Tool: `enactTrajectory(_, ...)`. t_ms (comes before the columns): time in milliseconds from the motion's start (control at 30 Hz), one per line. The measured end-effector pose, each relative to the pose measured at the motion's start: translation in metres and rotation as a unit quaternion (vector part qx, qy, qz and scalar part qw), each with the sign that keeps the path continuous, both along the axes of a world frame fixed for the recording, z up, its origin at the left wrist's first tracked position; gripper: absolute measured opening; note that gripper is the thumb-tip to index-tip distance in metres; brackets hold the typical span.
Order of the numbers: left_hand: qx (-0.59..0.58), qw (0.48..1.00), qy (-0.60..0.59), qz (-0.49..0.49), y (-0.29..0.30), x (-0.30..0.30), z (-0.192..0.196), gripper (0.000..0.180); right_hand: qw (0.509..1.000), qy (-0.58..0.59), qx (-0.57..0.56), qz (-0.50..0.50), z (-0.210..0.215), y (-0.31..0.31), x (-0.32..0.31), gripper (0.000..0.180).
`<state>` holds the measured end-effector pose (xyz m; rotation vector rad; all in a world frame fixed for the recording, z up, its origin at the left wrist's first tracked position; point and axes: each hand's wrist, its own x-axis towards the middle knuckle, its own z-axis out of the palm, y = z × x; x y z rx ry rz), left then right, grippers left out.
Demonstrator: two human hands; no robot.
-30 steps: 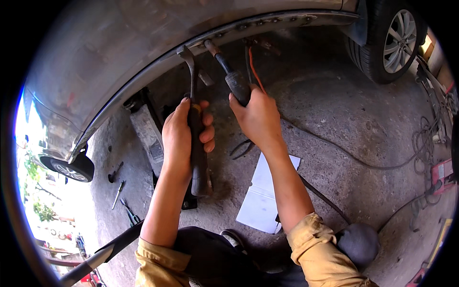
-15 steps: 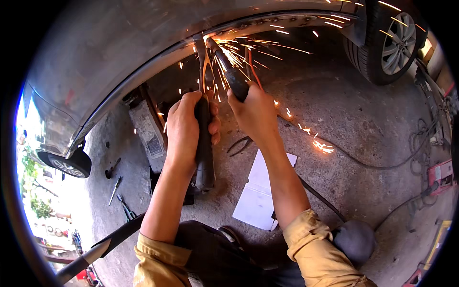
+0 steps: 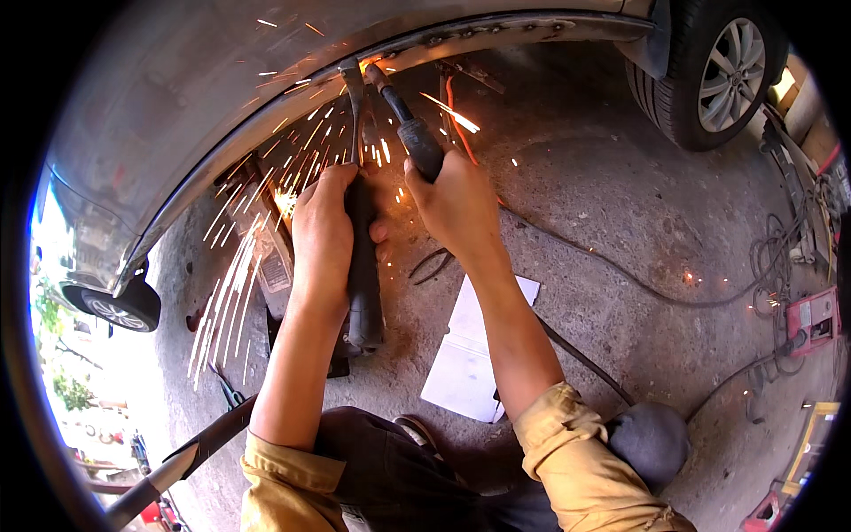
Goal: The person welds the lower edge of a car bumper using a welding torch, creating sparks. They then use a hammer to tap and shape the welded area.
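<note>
My left hand [image 3: 324, 230] is closed around the black grip of a hammer [image 3: 363, 293]. The hammer's narrow metal head end touches the lower edge of a grey car body [image 3: 239, 97]. In my right hand [image 3: 456, 208] is a welding torch [image 3: 421, 146], gripped by its black handle. Its nozzle meets the sill seam just right of the hammer head, where an orange glow shows. Sparks spray down and left past my left hand. A row of dark weld spots [image 3: 496, 34] runs along the sill to the right.
A white folded sheet [image 3: 465, 355] lies on the concrete floor between my forearms. The dark cable [image 3: 612, 257] curves right toward a red box [image 3: 811, 321]. Pliers [image 3: 433, 264], a car wheel [image 3: 731, 75] and a round dark object [image 3: 651, 443] are around me.
Both hands have shifted slightly left along the sill with the hammer and torch. The sparks, which flew mostly right, now fall mostly down and left.
</note>
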<state>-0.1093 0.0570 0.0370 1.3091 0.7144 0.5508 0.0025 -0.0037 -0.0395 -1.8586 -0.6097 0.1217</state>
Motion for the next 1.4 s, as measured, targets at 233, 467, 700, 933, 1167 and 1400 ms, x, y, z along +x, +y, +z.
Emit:
enactTrajectory(233, 0.010, 1.000, -0.021, -0.011, -0.001, 0.002, -0.002, 0.033, 0.999, -0.033, 0.015, -0.015, -0.007, 0.001, 0.005, 0.037)
enactTrajectory(467, 0.009, 1.000, -0.018, -0.012, -0.003, 0.005, -0.005, 0.029, 1.000, -0.007, 0.024, -0.002, -0.008, -0.002, 0.005, 0.038)
enactTrajectory(700, 0.005, 0.999, 0.001, 0.032, -0.003, 0.004, -0.008, 0.032, 1.000, -0.010, 0.014, 0.014, -0.012, -0.015, 0.002, 0.045)
enactTrajectory(933, -0.004, 0.998, -0.022, 0.067, -0.004, 0.003, -0.007, 0.025, 0.998, 0.003, 0.043, 0.035, -0.016, -0.024, 0.005, 0.060)
enactTrajectory(1167, -0.011, 0.998, -0.036, 0.059, -0.011, 0.005, -0.008, 0.030, 0.997, 0.042, 0.016, 0.062, -0.012, -0.028, 0.007, 0.063)
enactTrajectory(1400, -0.003, 0.997, -0.042, 0.057, -0.022, 0.007, -0.004, 0.031, 0.991, 0.083, 0.059, 0.081, 0.001, -0.024, 0.005, 0.057)
